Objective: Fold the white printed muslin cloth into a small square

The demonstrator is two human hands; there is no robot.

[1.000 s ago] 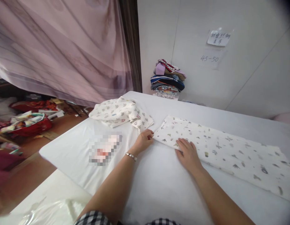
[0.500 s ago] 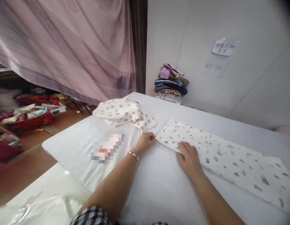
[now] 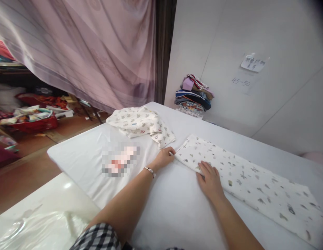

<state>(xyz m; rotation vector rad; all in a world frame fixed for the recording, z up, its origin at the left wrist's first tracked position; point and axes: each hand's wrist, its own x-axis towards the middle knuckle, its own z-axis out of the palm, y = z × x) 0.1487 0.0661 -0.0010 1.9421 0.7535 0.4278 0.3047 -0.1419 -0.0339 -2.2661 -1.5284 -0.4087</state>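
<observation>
A long folded white cloth [image 3: 244, 177] with small grey-green prints runs across the table to the right. My left hand [image 3: 164, 158], with a bracelet at its wrist, pinches the cloth's near left corner between thumb and fingers. Flat on the cloth's near edge rests my right hand [image 3: 209, 177], its fingers stretched out over the fabric. Beyond my left hand lies a crumpled white garment [image 3: 136, 121] with a grey print, apart from the folded cloth.
The table has a white cover [image 3: 80, 152]; a blurred-out pinkish item [image 3: 122, 160] lies on it. Glossy plastic [image 3: 51, 229] is at the lower left. A stack of folded clothes [image 3: 194, 95] stands by the wall. A pink curtain [image 3: 98, 52] hangs behind; a red basket [image 3: 36, 119] sits left.
The view has shifted slightly. My hands keep almost the same places on the folded cloth, and the cloth looks unchanged.
</observation>
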